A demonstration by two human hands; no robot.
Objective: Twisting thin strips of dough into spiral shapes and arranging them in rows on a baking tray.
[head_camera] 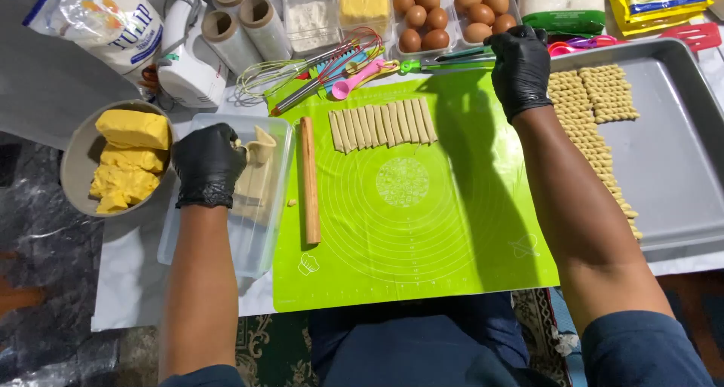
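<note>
My left hand, in a black glove, reaches into a clear plastic container and grips a piece of pale dough. My right hand, also gloved, rests at the far edge of the green silicone mat, fingers closed on green-tipped tongs. A row of cut dough strips lies on the mat's far part. A wooden rolling pin lies along the mat's left edge.
A grey baking tray at right holds twisted dough pieces. A bowl of yellow butter blocks sits at left. Behind the mat lie a hand mixer, whisks, eggs, film rolls and flour bags.
</note>
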